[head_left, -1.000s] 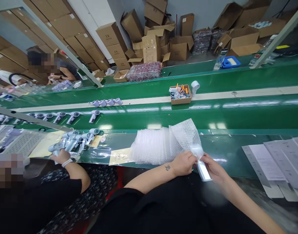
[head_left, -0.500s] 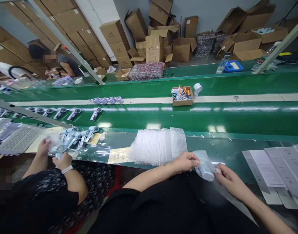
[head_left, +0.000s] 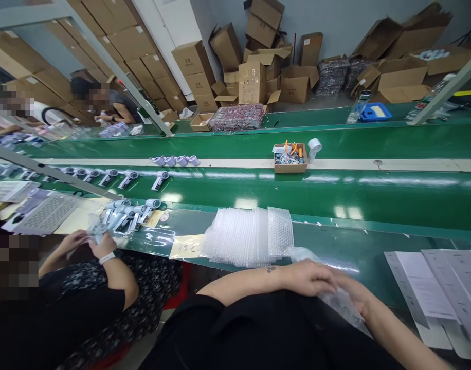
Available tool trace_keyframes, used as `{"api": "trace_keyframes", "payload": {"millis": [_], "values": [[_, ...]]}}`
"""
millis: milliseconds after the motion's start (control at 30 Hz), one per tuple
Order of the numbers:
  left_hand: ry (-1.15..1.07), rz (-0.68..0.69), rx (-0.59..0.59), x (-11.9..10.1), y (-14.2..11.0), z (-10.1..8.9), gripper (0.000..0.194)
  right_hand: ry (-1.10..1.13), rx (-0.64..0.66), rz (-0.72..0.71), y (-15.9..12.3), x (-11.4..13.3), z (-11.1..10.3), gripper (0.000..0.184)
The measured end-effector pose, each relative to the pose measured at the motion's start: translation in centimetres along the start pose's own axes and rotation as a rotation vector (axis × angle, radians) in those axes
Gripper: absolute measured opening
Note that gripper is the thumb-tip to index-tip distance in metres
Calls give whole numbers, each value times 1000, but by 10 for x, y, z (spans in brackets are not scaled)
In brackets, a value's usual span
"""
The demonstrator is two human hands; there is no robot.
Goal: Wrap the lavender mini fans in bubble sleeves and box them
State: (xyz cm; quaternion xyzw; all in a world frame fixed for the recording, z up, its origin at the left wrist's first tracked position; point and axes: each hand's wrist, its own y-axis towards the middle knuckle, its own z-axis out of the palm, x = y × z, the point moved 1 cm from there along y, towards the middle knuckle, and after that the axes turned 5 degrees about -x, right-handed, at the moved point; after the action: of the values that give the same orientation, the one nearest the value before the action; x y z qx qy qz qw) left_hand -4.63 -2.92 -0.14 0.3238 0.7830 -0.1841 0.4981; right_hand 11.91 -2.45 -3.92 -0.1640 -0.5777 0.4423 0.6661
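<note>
My left hand (head_left: 310, 277) reaches across in front of my body, its fingers curled over a clear plastic bag (head_left: 339, 303). My right hand (head_left: 353, 290) is against it from the right, closed on the same bag; its fingertips are mostly hidden. Part of the bag's wrapping shows beyond my hands, and a loose end hangs below them. The pale blue handheld fan inside is covered by my hands. Just left of them lies a fanned row of bubble-wrap bags (head_left: 243, 236) on the green bench.
Grey-white printed cards (head_left: 424, 288) lie at right. A parts carton (head_left: 290, 158) stands on the white strip beside a white fan (head_left: 314, 147). At left, a co-worker's hands (head_left: 100, 244) handle a wrapped fan near piled blue fans (head_left: 131, 210). A slanted metal post (head_left: 120, 72) crosses the left side.
My left hand has moved right over the bag and now meets my right hand. The fan, visible before, is now hidden. The co-worker's hands have drawn closer together.
</note>
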Motion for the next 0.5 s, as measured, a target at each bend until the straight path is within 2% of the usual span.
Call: {"api": "trace_keyframes", "payload": {"millis": [67, 133, 200, 233, 267, 333, 433, 500], "values": [[165, -147, -141, 19, -8, -9, 22, -95, -168, -64, 19, -2, -15, 73], [481, -330, -231, 43, -21, -15, 26, -252, -439, -186, 41, -1, -34, 89], [796, -461, -191, 68, -34, -13, 37, -449, -628, -264, 66, -1, -50, 97], [911, -500, -132, 80, -41, -9, 46, -551, -670, -275, 78, -2, -55, 98], [992, -525, -71, 91, -46, -4, 51, -642, -685, -287, 88, -3, -57, 97], [1073, -543, 4, 108, -55, 6, 48, -773, -660, -363, 105, -8, -58, 94], [1111, -509, -27, 119, -63, 19, 25, -857, -581, -544, 118, -18, -59, 87], [1125, -467, -67, 121, -66, 25, 18, -884, -576, -611, 119, -24, -64, 83]]}}
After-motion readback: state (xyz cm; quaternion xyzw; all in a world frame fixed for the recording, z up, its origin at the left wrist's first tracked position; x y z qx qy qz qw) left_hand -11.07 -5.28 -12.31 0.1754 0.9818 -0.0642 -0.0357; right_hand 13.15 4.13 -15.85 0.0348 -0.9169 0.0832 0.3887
